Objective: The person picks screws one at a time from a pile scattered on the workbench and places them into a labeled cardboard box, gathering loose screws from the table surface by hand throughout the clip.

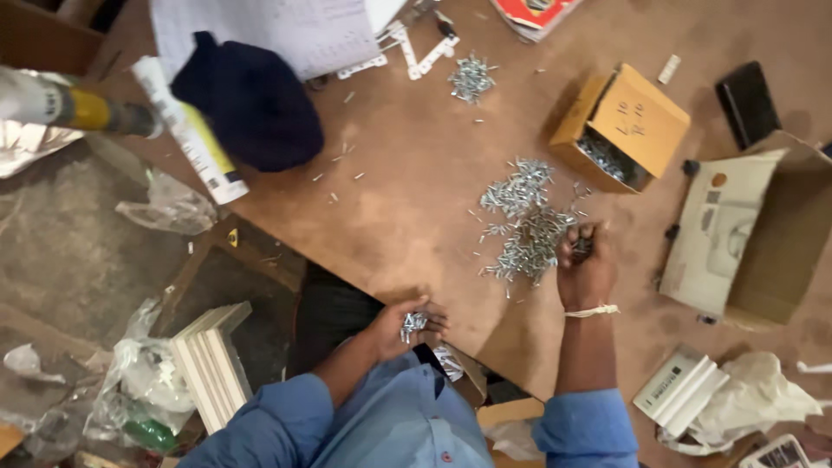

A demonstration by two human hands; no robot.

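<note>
**Screws across the table, boxes along its right side**

A large heap of screws (524,221) lies near the middle of the table (407,208), just before the person's right hand (587,264), which rests at the heap's near edge. The left hand (407,328) sits at the table's near edge with a small cluster of screws (411,324) in it. A smaller pile (471,78) lies toward the far edge. Right of the large heap stands an open cardboard box (620,126) with screws inside. A larger open carton (750,230) lies at the right edge. A dark cloth (251,100) rests on the far left corner, beside a tube (191,130).
</note>
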